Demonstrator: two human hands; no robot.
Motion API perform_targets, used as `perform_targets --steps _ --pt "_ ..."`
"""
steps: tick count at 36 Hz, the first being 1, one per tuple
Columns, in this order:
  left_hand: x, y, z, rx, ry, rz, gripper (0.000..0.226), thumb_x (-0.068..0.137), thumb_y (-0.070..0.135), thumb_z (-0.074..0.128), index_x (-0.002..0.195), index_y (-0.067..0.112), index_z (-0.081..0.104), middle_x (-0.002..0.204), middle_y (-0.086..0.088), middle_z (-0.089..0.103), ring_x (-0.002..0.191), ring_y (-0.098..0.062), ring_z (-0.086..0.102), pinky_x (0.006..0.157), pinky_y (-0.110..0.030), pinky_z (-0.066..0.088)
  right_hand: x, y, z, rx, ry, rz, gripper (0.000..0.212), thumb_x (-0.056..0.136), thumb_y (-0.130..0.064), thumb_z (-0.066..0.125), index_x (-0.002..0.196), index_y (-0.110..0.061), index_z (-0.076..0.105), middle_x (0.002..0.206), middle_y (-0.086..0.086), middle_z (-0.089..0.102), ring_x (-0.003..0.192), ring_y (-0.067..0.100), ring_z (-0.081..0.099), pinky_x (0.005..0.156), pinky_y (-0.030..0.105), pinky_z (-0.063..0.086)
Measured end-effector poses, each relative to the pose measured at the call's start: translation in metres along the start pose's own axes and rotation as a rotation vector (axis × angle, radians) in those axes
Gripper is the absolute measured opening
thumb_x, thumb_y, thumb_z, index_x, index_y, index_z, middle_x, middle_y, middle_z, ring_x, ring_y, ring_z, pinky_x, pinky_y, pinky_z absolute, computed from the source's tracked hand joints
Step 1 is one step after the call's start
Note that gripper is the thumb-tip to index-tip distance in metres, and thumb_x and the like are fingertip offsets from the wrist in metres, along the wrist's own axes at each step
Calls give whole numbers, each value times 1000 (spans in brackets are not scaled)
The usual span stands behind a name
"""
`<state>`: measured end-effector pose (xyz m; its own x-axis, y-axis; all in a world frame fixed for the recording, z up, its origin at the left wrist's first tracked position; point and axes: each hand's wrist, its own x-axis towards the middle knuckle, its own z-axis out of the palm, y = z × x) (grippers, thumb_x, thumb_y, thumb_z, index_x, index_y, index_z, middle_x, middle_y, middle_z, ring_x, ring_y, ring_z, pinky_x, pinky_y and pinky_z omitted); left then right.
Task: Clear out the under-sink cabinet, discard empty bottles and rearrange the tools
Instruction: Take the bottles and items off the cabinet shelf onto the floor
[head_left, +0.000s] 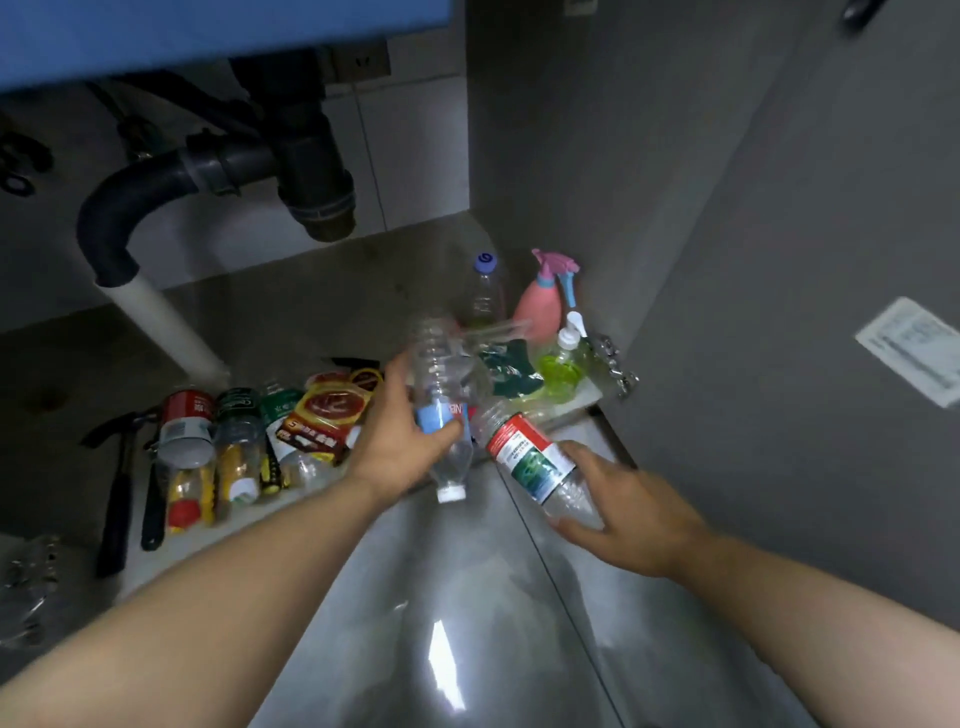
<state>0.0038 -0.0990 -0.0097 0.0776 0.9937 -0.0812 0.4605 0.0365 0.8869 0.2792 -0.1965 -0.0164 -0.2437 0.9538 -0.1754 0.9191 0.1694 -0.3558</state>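
The black drain trap (311, 171) hangs at the back of the under-sink cabinet, so take every place from it. Below it and well to the left, a hammer (117, 493) lies flat beside a row of toppled bottles, a red-labelled bottle (184, 421) nearest it. Below the trap and to its right, a pink spray bottle (540, 306), a purple-capped clear bottle (485, 291) and a green soap pump bottle (563, 364) stand close together.

You have two of the empties in hand, below the trap and slightly right, out in front of that standing group. The blue-labelled clear bottle (441, 410) is tilted with its white cap towards you. The red-and-green-labelled bottle (530, 457) slants just beside it, its base nearly touching the blue label.

Both look empty, so expect them to be very light, thin-walled and springy. They should dent and crackle under a hard squeeze, and the smooth plastic may slip. The label band looks the safest place to hold, or the stiffer neck.

Your left hand (400, 441) is wrapped round the blue-labelled bottle at its label, thumb across the front. Your right hand (623, 514) cups the neck end of the other bottle with its fingers curled loosely round the ribbed clear part. The cap is hidden.
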Motion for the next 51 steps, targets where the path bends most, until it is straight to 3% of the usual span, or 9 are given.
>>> perform_targets --steps 10,13,21,26,30,34,39,45,51 --pt "-115 -42 91 -109 -246 -293 101 79 32 87 152 45 20 114 2 57 92 -9 66 70 -19 58 -57 37 47 287 -150 305 92 72 -73 56 147 -46 10 144 -4 48 116 22 62 96 44 54" --pt "-124 -53 114 -162 -247 -439 99 81 33 85 156 36 20 119 -1 58 98 -13 65 76 -30 62 -59 48 71 376 -140 435 84 74 -63 64 143 -49 19 139 1 51 115 28 61 97 48 53" --pt "-111 -84 165 -378 -228 -684 70 81 24 86 133 29 41 112 -1 67 97 -19 70 61 -26 60 -35 61 116 467 -78 656 83 94 -19 64 158 -34 13 142 17 39 122 33 51 98 33 43" --pt "-88 -99 186 -342 -206 -649 67 83 25 84 132 33 39 121 5 65 105 -16 67 95 -40 58 -24 55 120 301 -52 622 88 89 7 55 159 -31 17 157 14 21 143 34 33 115 42 38" --pt "-71 -99 195 -311 -199 -626 91 87 18 81 159 24 25 146 -7 52 125 -23 58 106 -39 51 -23 55 126 91 -25 527 81 90 -4 58 158 -26 21 162 13 18 148 30 24 119 42 32" --pt "-73 -95 198 -329 -164 -595 86 85 17 82 150 37 30 140 -4 49 122 -20 54 78 -17 49 -25 56 126 -133 -75 448 72 86 -21 59 153 -28 32 159 7 21 145 26 23 111 40 31" --pt "-78 -86 203 -355 -246 -576 74 94 13 72 155 35 35 156 0 43 139 -23 45 111 -48 47 -19 60 124 -163 -268 456 83 89 -28 62 159 -26 18 166 8 -5 152 30 5 118 42 30" --pt "-69 -77 212 -361 -366 -614 72 101 6 58 160 32 27 166 0 26 147 -25 37 117 -47 41 -1 65 114 -140 -344 506 91 94 -25 62 161 -19 2 168 9 -12 153 33 7 119 43 29" --pt "-47 -71 225 -404 -437 -621 76 100 6 60 161 32 24 166 -1 27 144 -25 39 114 -44 44 4 74 115 -143 -282 400 87 97 -21 59 160 -4 2 168 14 -10 156 31 -8 124 36 1"
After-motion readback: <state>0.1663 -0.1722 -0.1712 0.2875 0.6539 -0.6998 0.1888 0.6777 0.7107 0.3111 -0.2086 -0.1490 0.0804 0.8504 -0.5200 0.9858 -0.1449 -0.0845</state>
